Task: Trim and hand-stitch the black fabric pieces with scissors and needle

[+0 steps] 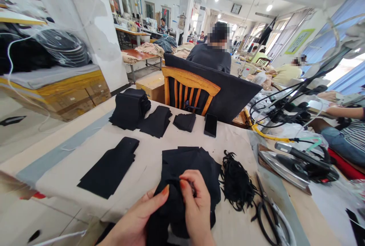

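Observation:
My left hand [144,213] grips a black fabric piece [171,204] at its left side, thumb on top. My right hand [195,204] pinches the same piece at its upper edge, close to the left fingertips. Beneath and beyond both hands lies a loose pile of black fabric pieces [188,162]. To the right of the pile is a tangle of thin black strips [238,181]. Scissors [269,211] rest beside the strips. Flat black pieces [110,168] lie to the left.
Black stacks [129,109], [156,121] and smaller pieces [184,122] line the far table edge, near a phone [210,125]. An iron [296,164] with cables stands right. Beyond are a wooden chair [191,86] and a seated person [212,54].

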